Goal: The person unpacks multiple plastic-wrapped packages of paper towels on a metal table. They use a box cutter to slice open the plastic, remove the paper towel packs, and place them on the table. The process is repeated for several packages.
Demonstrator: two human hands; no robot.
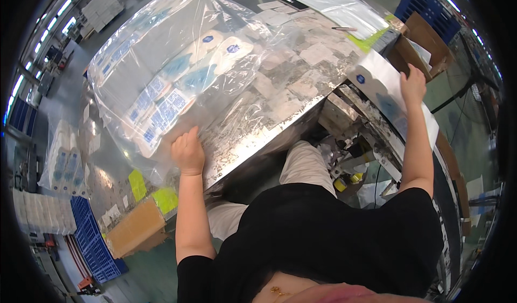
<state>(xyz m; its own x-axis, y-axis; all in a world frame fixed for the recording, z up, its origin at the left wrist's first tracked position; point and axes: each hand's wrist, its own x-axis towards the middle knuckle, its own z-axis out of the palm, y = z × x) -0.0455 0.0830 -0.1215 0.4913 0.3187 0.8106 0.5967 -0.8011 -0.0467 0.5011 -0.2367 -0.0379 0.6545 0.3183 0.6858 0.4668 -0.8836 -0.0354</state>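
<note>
A large clear plastic bag lies on the worktable at the left, with several white packages printed in blue stacked inside it. My left hand is closed at the bag's near edge, pinching the film beside the lowest package. Off to the right, my right hand grips the upper right edge of a single white package with blue print. That package rests slanted along a narrow conveyor beyond the table's corner. The far side of my right hand's grip is hidden.
The worn metal table has patches of old tape. Silvery sheeting and a dark flat device lie at its far side. An open cardboard box stands far right. Cardboard covers the near left corner; a blue pallet lies beyond.
</note>
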